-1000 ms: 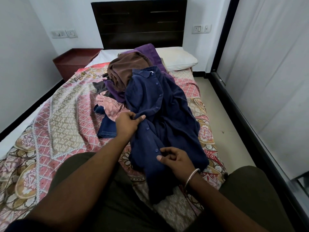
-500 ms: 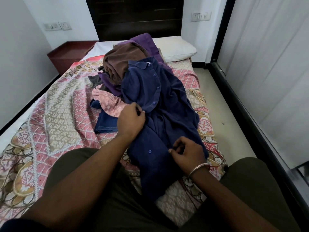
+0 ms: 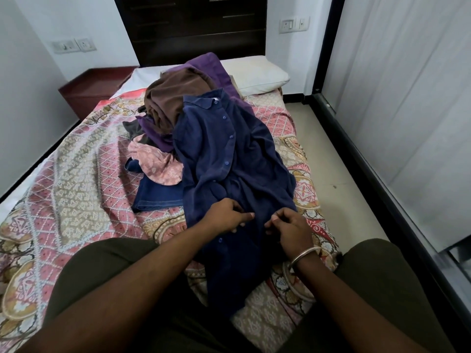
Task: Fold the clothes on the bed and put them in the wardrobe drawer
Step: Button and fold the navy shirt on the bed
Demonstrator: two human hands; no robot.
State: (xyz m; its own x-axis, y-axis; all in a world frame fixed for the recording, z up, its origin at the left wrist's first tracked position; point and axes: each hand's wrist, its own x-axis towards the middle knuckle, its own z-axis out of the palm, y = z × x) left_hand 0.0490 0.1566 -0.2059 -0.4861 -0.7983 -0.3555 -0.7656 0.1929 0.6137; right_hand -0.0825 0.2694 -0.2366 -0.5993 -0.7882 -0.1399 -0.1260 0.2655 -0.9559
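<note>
Patterned bedspread (image 3: 76,174), left hand (image 3: 225,216) and right hand (image 3: 290,229) pinching navy shirt (image 3: 229,161)

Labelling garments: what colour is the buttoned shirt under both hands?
Navy blue shirt, matching buttons; head view.

You face a dark wooden headboard (image 3: 193,26) against a white far wall (image 3: 84,19). Switch plates (image 3: 74,45) sit on that wall at the left, and another set (image 3: 294,23) at the right. A reddish-brown bedside cabinet (image 3: 89,90) stands in the far left corner. To your right, pale floor tiles (image 3: 339,174) run beside a black-framed sliding panel (image 3: 407,98). Soft, even light fills the room.
</note>
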